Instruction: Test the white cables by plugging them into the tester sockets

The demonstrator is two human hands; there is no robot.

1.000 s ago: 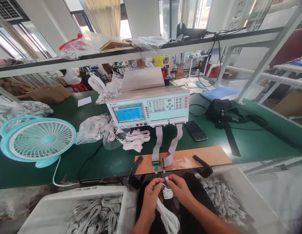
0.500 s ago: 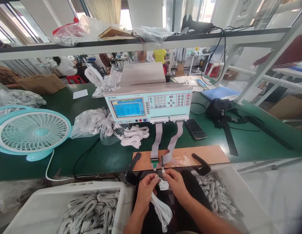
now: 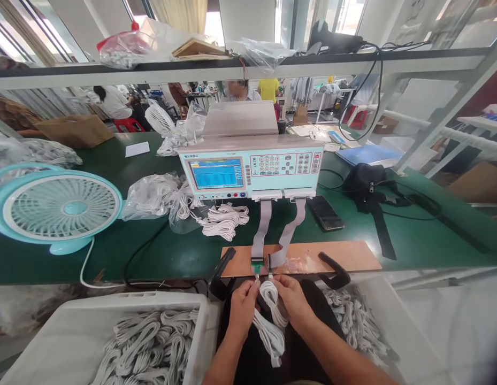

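Observation:
My left hand (image 3: 243,306) and my right hand (image 3: 291,299) each pinch one end of a coiled white cable (image 3: 270,321) just below the edge of the bench. The two cable ends sit at the small connectors (image 3: 262,266) on the brown board (image 3: 336,255). Two grey ribbon cables (image 3: 277,232) run from those connectors up to the pale blue tester (image 3: 251,170) with a lit screen. The rest of the coil hangs down between my forearms over my dark lap.
White bins of coiled white cables stand at the lower left (image 3: 112,331) and lower right (image 3: 362,321). A turquoise fan (image 3: 58,206), bagged cables (image 3: 154,195), a loose cable bundle (image 3: 224,219), a phone (image 3: 325,212) and a black bag (image 3: 366,182) lie on the green bench. Other people sit beyond.
Both hands have lifted the cable ends up from my lap to the connectors on the brown board. The tester screen now shows more lines.

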